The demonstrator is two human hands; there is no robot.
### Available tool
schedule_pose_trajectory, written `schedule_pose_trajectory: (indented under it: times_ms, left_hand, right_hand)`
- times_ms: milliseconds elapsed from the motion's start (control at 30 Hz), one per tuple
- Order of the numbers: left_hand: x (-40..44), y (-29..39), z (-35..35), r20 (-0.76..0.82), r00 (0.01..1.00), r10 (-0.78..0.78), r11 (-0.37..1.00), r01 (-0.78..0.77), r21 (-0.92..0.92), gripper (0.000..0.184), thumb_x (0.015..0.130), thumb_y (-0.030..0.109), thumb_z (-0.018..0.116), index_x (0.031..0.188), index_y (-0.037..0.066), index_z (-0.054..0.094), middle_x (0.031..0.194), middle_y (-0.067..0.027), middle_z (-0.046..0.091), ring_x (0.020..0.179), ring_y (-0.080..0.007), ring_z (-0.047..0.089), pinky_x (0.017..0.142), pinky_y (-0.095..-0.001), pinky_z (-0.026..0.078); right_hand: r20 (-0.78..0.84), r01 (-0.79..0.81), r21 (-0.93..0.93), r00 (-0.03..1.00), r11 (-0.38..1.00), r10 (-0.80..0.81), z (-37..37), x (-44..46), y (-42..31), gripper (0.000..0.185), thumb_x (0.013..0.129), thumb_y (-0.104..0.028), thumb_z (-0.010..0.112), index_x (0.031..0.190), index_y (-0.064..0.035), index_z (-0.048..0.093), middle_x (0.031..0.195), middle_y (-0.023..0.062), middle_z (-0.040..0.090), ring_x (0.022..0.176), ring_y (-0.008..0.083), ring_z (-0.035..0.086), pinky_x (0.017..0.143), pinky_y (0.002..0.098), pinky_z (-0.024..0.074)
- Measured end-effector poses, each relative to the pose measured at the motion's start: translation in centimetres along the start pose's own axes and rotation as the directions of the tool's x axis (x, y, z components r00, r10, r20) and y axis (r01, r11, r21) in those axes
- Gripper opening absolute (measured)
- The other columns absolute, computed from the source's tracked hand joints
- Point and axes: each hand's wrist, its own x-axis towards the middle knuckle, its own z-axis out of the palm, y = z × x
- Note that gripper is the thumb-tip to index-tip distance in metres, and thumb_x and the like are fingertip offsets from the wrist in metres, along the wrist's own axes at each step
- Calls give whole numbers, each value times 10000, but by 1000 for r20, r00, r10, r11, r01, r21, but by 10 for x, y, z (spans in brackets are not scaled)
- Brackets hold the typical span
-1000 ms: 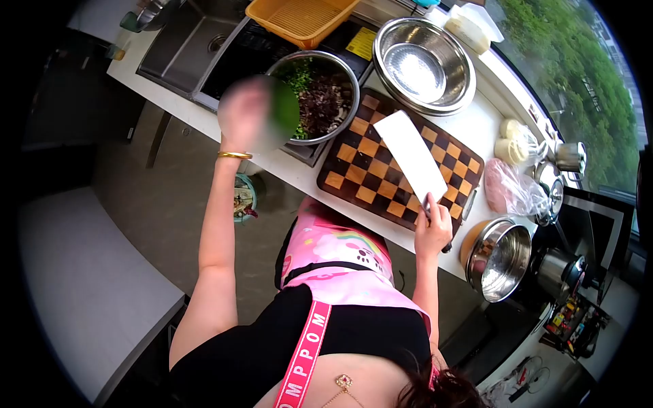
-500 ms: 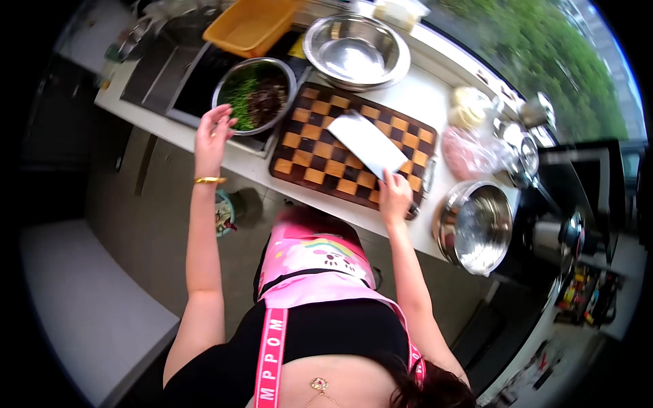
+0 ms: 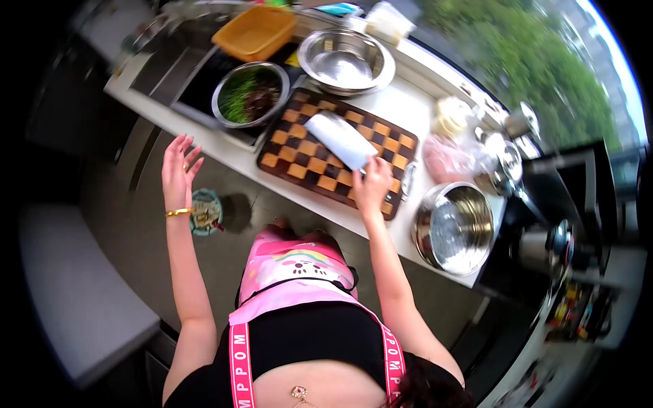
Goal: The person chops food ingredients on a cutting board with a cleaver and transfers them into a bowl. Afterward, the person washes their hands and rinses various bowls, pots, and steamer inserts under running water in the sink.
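Observation:
My right hand (image 3: 373,185) is at the handle end of a cleaver (image 3: 340,140), its fingers bent around the mostly hidden handle. The wide, pale blade rests flat over a checkered wooden cutting board (image 3: 292,155). Off the counter's front edge, my left hand (image 3: 179,168) hangs in the air, holding nothing, with its fingers spread. Beyond it, a metal bowl (image 3: 239,125) contains chopped green herbs (image 3: 237,96) and a dark reddish-brown chopped ingredient (image 3: 263,97).
An orange basin (image 3: 255,34) and a steel bowl (image 3: 345,60) stand at the back. Right of the board are a plastic bag with something pink (image 3: 445,158) and a steel pot (image 3: 454,230). A small bin (image 3: 206,212) stands on the floor below my left hand.
My left hand has drawn back from the herb bowl toward me and opened wider. The view has shifted slightly. My right hand stays at the cleaver, its fingers looser.

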Motion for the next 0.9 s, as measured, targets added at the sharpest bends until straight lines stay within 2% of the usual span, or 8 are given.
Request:
schedule_pose_trajectory:
  times_ms: [200, 300, 367, 533, 633, 700, 767, 900]
  left_hand:
    - [-27, 20, -111, -281, 953, -114, 892, -26, -450, 386, 976, 330, 421, 1246, 61, 486, 1256, -107, 528, 1115, -218, 542, 909, -340, 473]
    - [-54, 31, -174, -366, 926, -94, 830, -130, -543, 417, 962, 357, 442, 1231, 42, 479, 1251, -131, 526, 1117, -227, 536, 912, -349, 468]
    - [-74, 36, -218, -456, 885, -94, 818, -192, -542, 424, 960, 358, 443, 1234, 36, 470, 1256, -137, 520, 1115, -231, 532, 915, -353, 464]
    - [-126, 34, -349, -609, 784, -122, 780, -303, -547, 444, 959, 353, 442, 1258, 24, 442, 1283, -150, 489, 1129, -237, 507, 934, -366, 443]
    - [-158, 21, -450, -625, 769, -135, 763, -322, -560, 456, 962, 340, 437, 1284, 18, 421, 1307, -157, 463, 1153, -238, 483, 951, -370, 427]
    - [-183, 9, -518, -602, 787, -133, 733, -331, -594, 446, 949, 360, 465, 1244, 25, 466, 1268, -146, 495, 1157, -247, 487, 962, -383, 421]
    - [-207, 17, -569, -578, 797, -173, 765, -261, -589, 457, 965, 353, 425, 1291, 33, 443, 1316, -143, 463, 1193, -231, 458, 992, -383, 390]
    - [-235, 17, -658, -589, 763, -267, 769, -200, -607, 453, 967, 338, 419, 1303, 35, 432, 1321, -142, 465, 1192, -224, 459, 992, -381, 390]
  right_hand:
    - [-34, 23, 81, 999, 996, -20, -15, -18, -12, 449, 787, -160, 655, 1190, -12, 520, 1162, 192, 496, 1095, 355, 461, 914, 454, 372]
    - [27, 25, 100, 999, 995, -28, -4, -29, -37, 422, 846, -168, 623, 1205, 20, 510, 1157, 216, 488, 1113, 370, 455, 958, 445, 351]
    - [64, 132, 144, 988, 981, -142, 11, -31, -69, 437, 832, -158, 630, 1220, -5, 500, 1190, 201, 461, 1115, 381, 448, 938, 461, 365]
    - [127, 242, 367, 944, 898, -306, 62, -38, -226, 401, 852, -98, 595, 1226, 5, 493, 1186, 181, 462, 1119, 344, 456, 938, 431, 374]
    - [55, 455, 354, 862, 817, -504, 117, -62, -335, 395, 842, -77, 606, 1215, -1, 500, 1193, 188, 468, 1107, 351, 466, 944, 421, 375]
    - [65, 467, 366, 850, 805, -523, 153, -90, -404, 390, 830, -71, 617, 1199, -5, 510, 1183, 192, 466, 1106, 354, 465, 947, 420, 374]
    - [85, 376, 485, 878, 790, -470, 181, -114, -468, 388, 819, -70, 624, 1189, -16, 519, 1185, 191, 456, 1120, 351, 453, 954, 423, 368]
    - [100, 455, 408, 839, 791, -535, 219, -140, -548, 402, 798, -92, 640, 1181, -40, 533, 1198, 181, 437, 1144, 339, 432, 966, 421, 359]
